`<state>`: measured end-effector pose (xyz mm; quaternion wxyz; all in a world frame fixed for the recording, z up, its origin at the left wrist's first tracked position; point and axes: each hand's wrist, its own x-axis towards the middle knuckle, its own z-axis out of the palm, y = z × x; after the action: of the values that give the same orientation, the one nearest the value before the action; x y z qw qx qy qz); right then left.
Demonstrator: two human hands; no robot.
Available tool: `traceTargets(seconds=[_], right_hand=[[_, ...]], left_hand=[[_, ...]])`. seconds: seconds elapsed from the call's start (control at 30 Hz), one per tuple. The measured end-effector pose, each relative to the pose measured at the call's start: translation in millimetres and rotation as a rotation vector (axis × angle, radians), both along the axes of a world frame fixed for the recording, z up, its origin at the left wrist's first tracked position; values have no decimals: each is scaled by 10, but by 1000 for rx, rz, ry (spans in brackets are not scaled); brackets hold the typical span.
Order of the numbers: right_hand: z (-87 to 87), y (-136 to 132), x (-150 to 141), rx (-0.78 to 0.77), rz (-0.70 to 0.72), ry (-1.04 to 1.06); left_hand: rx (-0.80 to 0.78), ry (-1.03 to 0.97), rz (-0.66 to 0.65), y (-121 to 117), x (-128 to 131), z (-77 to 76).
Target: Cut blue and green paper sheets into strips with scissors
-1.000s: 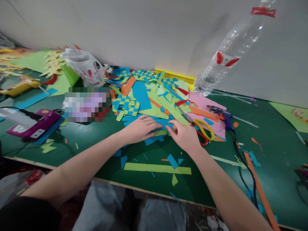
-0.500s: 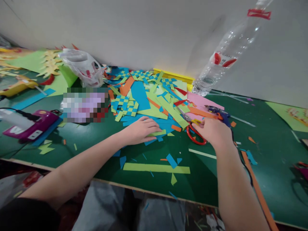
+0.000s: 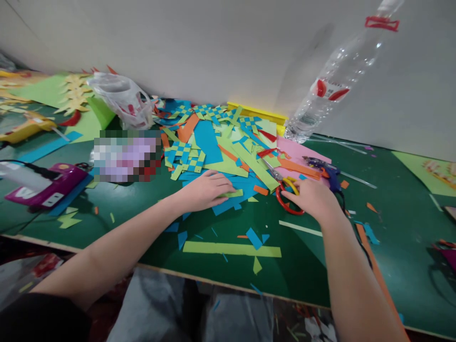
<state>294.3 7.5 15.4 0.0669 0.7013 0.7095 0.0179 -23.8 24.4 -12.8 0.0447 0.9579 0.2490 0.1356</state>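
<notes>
My left hand (image 3: 206, 191) lies low over the loose blue paper (image 3: 226, 205) at the middle of the table. Between its thumb and fingers a short light-green paper strip (image 3: 235, 193) sticks out to the right. My right hand (image 3: 315, 195) is closed at the handles of a pair of scissors (image 3: 292, 186), one loop red and the other yellow. Their blades point up and left against a long green strip (image 3: 254, 166), resting on the paper pile. The right fingertips are partly hidden. Nearer me, another green strip (image 3: 231, 249) lies flat among blue scraps.
Woven blue-green paper pieces (image 3: 183, 154) heap against the wall. A clear plastic bottle (image 3: 320, 95) leans behind, with a blue glue gun (image 3: 331, 175) below it. At left are a purple power strip (image 3: 53, 185), a plastic bag (image 3: 123, 97) and a yellow glue gun (image 3: 30, 126).
My right hand has shifted slightly right and down, and more of the scissors' yellow loop shows. My left hand has drawn a little left with the short green strip.
</notes>
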Motion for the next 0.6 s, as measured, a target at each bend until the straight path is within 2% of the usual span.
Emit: traceTargets(seconds=[0.13, 0.37, 0.6], right_hand=[[-46, -15, 18, 24, 6, 61], [-45, -24, 15, 73, -71, 176], [-20, -48, 43, 287, -102, 315]], left_hand=[[8, -15, 17, 5, 4, 13], [-2, -38, 55, 21, 52, -4], [3, 31, 69, 39, 36, -53]])
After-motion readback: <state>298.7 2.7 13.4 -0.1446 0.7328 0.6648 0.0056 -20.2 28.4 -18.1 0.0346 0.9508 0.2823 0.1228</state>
